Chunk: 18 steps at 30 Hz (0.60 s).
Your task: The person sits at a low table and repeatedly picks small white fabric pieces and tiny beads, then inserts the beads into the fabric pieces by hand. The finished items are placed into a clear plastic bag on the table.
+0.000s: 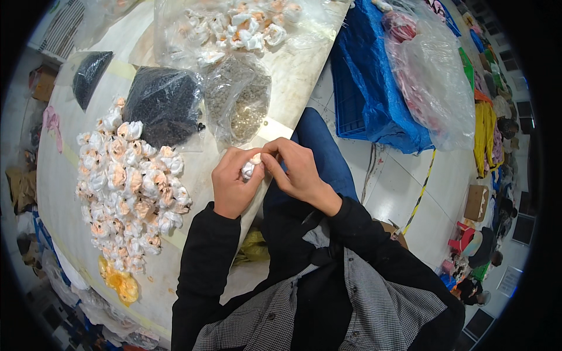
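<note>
Close to the table's edge, I hold a small white-and-peach fabric piece (248, 169) in front of me with both hands. My left hand (229, 186) is closed, its thumb and fingers pinching the piece from the left. From the right, my right hand (300, 174) pinches its upper peach edge between thumb and fingers. The fingertips hide part of it. A large heap of similar white-and-peach pieces (132, 181) lies on the table to the left of my hands. Just beyond them sits a clear bag of small greyish and gold parts (239, 99).
A bag of small black parts (163, 102) lies beside the heap, and a clear bag of more fabric pieces (240, 29) is farther back. Yellow fabric (120, 284) lies at the near left. Right of the table stands a blue crate (351, 111) draped with blue sheeting.
</note>
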{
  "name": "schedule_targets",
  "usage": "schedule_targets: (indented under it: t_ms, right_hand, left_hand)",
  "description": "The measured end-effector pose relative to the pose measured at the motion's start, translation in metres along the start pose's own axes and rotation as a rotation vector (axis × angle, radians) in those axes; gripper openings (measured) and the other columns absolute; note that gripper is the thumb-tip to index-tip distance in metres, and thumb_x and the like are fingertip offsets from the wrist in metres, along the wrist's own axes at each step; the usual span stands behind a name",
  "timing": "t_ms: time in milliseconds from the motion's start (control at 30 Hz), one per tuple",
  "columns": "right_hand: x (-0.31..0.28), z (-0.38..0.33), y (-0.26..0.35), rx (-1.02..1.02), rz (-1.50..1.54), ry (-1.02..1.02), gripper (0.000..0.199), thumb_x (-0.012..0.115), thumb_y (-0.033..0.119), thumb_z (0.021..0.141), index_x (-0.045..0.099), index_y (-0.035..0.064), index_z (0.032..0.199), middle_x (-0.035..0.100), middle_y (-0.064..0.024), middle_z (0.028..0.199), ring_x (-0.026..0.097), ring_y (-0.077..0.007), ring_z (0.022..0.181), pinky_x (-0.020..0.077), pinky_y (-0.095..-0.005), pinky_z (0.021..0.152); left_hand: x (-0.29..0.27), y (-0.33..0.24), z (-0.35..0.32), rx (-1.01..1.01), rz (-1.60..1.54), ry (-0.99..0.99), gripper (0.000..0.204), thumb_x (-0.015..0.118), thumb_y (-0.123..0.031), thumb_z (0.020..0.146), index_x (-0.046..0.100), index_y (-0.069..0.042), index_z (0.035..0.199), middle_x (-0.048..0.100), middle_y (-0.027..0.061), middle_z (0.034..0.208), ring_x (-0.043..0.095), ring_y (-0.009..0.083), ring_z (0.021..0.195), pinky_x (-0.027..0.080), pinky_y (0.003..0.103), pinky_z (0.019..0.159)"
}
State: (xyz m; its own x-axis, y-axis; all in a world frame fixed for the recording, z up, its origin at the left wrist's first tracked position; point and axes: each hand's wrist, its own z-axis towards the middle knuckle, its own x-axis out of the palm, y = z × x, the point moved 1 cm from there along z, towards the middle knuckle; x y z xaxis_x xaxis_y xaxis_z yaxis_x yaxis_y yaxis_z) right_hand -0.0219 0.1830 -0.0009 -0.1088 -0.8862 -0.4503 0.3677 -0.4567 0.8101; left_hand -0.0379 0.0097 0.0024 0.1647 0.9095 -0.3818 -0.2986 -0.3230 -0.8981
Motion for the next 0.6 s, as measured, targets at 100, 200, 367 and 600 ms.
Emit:
schedule_targets:
  t_ms: [100,200,367,600]
  right_hand:
    - [0.002,-0.002,-0.003,0.090,0.050,0.034,0.009,0.072,0.007,0.096,0.067,0.0005,0.099,0.068,-0.0112,0.085,0.067,-0.0215,0.067,0.0519,-0.0312,0.062]
    - [0.004,0.000,-0.003,0.077,0.027,0.045,0.009,0.073,0.008,0.096,0.068,0.0018,0.098,0.067,-0.0102,0.084,0.067,-0.0219,0.068,0.0514,-0.0315,0.062]
    - [-0.004,0.016,-0.013,-0.032,-0.235,-0.048,0.013,0.077,0.015,0.090,0.069,0.0060,0.096,0.065,-0.0081,0.083,0.064,-0.0298,0.079,0.0502,-0.0397,0.069]
    - [-0.004,0.040,-0.034,-0.132,-0.528,-0.057,0.015,0.080,0.013,0.086,0.072,0.0088,0.098,0.066,-0.0041,0.090,0.063,-0.0252,0.085,0.0471,-0.0388,0.075]
  left_hand:
    - [0.000,0.003,-0.002,0.002,0.037,-0.016,0.019,0.076,-0.007,0.086,0.076,-0.004,0.105,0.066,0.0118,0.086,0.065,0.0269,0.072,0.051,0.035,0.063]
    - [-0.001,0.007,-0.003,0.046,0.058,-0.030,0.014,0.075,-0.008,0.086,0.075,-0.002,0.099,0.065,0.0129,0.083,0.065,0.0289,0.071,0.050,0.036,0.063]
    - [-0.003,0.010,-0.002,0.003,0.051,-0.079,0.012,0.074,-0.007,0.086,0.072,0.001,0.095,0.064,0.0143,0.079,0.065,0.0296,0.069,0.049,0.036,0.062]
    - [-0.005,0.013,-0.001,-0.061,-0.014,-0.110,0.013,0.072,-0.007,0.088,0.071,0.003,0.094,0.064,0.0143,0.078,0.063,0.0269,0.066,0.047,0.035,0.062]
